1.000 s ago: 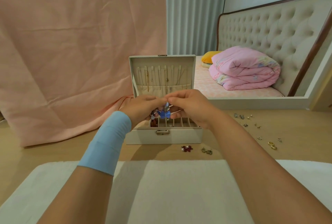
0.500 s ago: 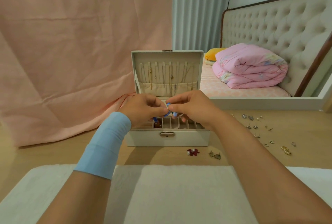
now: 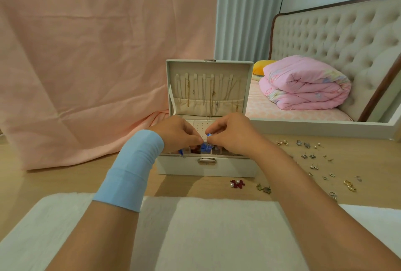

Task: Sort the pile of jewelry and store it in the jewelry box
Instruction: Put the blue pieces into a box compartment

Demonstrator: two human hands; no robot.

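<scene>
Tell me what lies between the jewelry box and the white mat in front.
In the head view, red earrings with pearls lie on the wooden table there; dull green earrings lie just right of them.

Jewelry box compartments behind left hand and right hand; scattered earrings indistinct.

soft even daylight, faint shadows under forearms, wide-angle bending at edges, slightly soft

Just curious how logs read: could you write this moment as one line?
left hand: pinches blue earring | right hand: pinches blue earring | jewelry box: open | loose earrings: right of box
</scene>
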